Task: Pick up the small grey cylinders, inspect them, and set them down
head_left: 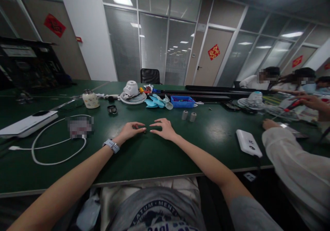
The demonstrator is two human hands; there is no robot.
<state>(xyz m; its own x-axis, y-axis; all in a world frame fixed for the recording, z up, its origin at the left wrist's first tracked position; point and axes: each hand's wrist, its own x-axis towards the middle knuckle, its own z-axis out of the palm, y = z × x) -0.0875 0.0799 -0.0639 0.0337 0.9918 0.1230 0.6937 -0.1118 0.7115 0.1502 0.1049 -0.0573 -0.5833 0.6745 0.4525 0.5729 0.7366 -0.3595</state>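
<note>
Two hands (131,130) (165,130) face each other beyond a shirt (157,211) lettered "LATUM · MENT".

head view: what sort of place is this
Probably an office room used as a shared workbench: glass partitions with blinds stand beyond a long green table, light-blue fan blades lie on it, and a co-worker's hand at right holds a red screwdriver.

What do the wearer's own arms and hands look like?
The left hand and right hand are ungloved. A pale grey-blue watch strap circles the left wrist; the right is bare. A grey sleeve covers the upper right arm; any left sleeve is unseen.
</note>
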